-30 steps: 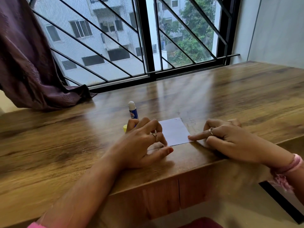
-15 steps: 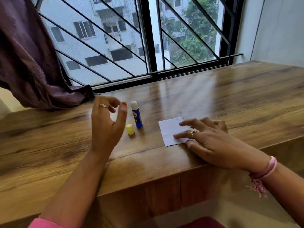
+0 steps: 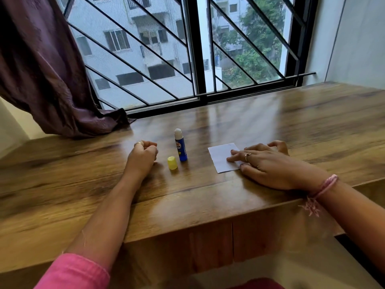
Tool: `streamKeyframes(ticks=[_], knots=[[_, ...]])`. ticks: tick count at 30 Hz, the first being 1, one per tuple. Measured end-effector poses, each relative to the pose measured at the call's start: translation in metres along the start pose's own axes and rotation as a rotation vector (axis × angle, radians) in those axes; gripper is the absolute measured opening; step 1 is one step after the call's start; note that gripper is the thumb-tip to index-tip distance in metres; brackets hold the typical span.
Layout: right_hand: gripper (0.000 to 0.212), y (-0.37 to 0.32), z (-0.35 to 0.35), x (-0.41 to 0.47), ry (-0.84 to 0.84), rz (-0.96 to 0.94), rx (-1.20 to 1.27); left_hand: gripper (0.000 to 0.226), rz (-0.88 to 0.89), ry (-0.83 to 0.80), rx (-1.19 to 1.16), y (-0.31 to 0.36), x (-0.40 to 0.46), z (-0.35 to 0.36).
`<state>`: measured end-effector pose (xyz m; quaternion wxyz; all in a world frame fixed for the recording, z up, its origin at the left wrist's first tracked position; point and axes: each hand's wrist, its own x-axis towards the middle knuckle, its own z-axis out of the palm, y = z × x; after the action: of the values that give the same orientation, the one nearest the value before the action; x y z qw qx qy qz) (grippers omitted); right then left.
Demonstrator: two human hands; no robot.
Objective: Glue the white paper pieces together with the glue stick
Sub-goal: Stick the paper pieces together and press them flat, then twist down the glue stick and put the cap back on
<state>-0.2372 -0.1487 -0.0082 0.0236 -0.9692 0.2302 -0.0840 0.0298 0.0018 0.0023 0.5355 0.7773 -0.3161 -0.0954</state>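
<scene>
A white paper square [image 3: 221, 158] lies flat on the wooden table [image 3: 291, 126]. My right hand [image 3: 268, 163] rests flat on its right side, fingers spread and pressing down. A blue glue stick [image 3: 180, 148] stands upright and uncapped, its white tip showing, left of the paper. Its yellow cap [image 3: 172, 162] sits on the table just in front and to the left. My left hand [image 3: 142, 156] rests on the table left of the cap, fingers curled into a loose fist, holding nothing visible.
A purple curtain [image 3: 48, 76] drapes onto the table's back left corner. A barred window [image 3: 195, 49] runs along the far edge. A white wall stands at the right. The table's front edge [image 3: 208, 217] is close to my body.
My left hand left the paper, lifted to the left, then came down on the table curled shut beside the cap. My right hand slid onto the paper and stays pressing it.
</scene>
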Motion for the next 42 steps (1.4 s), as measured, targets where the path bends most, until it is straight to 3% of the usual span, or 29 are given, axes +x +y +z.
streamKeyframes(ticks=[11, 17, 24, 35, 42], knots=[[0.043, 0.017, 0.001, 0.019, -0.028, 0.049, 0.068, 0.023, 0.009, -0.142, 0.028, 0.003, -0.003, -0.001], [0.042, 0.012, -0.003, 0.012, 0.097, -0.017, 0.167, 0.026, 0.039, -0.176, -0.03, 0.006, -0.006, -0.002], [0.042, 0.001, -0.003, 0.02, 0.158, -0.072, 0.163, 0.044, 0.15, -0.389, -0.051, -0.001, -0.006, 0.004], [0.042, -0.009, 0.003, 0.022, 0.215, -0.098, 0.202, 0.018, 0.297, -0.302, -0.005, 0.003, -0.008, 0.01], [0.041, -0.012, 0.004, 0.019, 0.23, -0.123, 0.208, 0.034, 0.335, -0.279, 0.064, 0.002, -0.006, 0.015]])
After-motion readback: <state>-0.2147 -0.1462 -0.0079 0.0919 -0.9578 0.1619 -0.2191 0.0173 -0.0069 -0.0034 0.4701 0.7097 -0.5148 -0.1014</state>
